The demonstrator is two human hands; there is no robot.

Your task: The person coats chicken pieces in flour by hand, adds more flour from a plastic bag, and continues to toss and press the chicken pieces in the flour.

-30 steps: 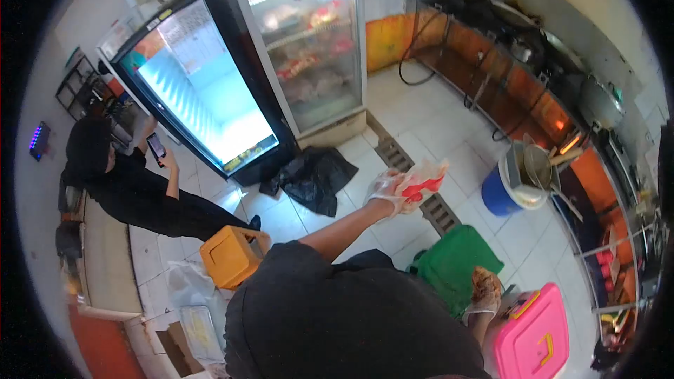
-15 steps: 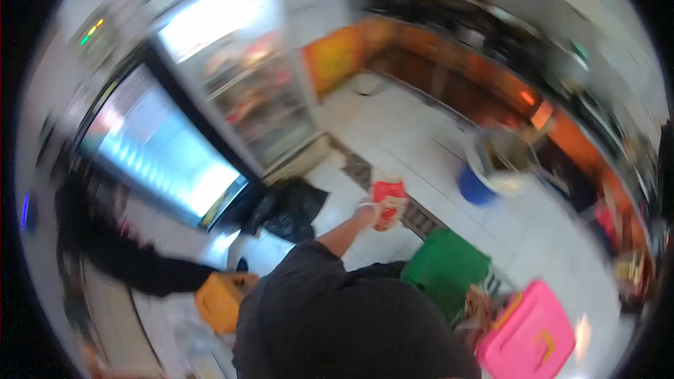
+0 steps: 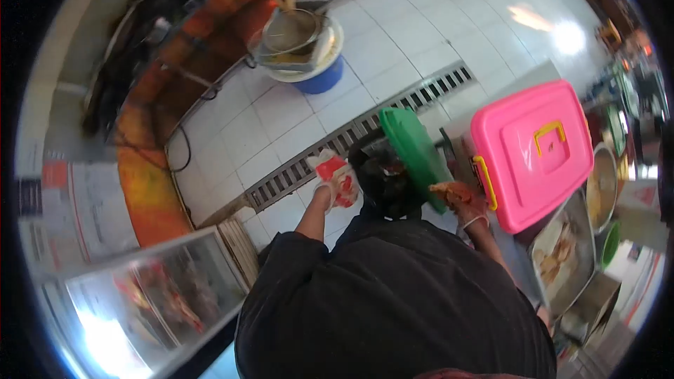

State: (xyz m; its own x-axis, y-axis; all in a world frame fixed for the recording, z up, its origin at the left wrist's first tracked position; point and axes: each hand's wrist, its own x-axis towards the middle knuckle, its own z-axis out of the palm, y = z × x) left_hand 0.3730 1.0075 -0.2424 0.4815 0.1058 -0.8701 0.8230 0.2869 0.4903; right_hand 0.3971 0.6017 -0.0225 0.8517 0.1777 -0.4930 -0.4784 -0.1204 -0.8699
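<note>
My left hand [image 3: 326, 193], in a clear glove, is closed around a crumpled red-and-white packet [image 3: 342, 181]. Just right of the packet stands a black bin [image 3: 385, 189] with a dark liner inside. Its green lid [image 3: 414, 151] is tilted up on the bin's right side. My right hand [image 3: 474, 212], also in a clear glove, is beside the lid with its fingers curled. At those fingers shows a brownish-orange lump [image 3: 449, 191], whose kind I cannot make out. A pink lidded box [image 3: 512, 189] with yellow handles is close to the right of this hand.
A floor drain grate [image 3: 281, 181] runs diagonally across the white tiles. Beyond it stands a blue bucket [image 3: 323, 78] topped with a basin and a strainer [image 3: 291, 31]. A glass-fronted fridge [image 3: 232, 256] is at lower left. A metal tray [image 3: 572, 284] with food pieces lies at right.
The view has swung to the right. The green lid, which lay flat before, is now tilted, showing the dark bin. The red-and-white packet is still in my left hand, now beside the bin.
</note>
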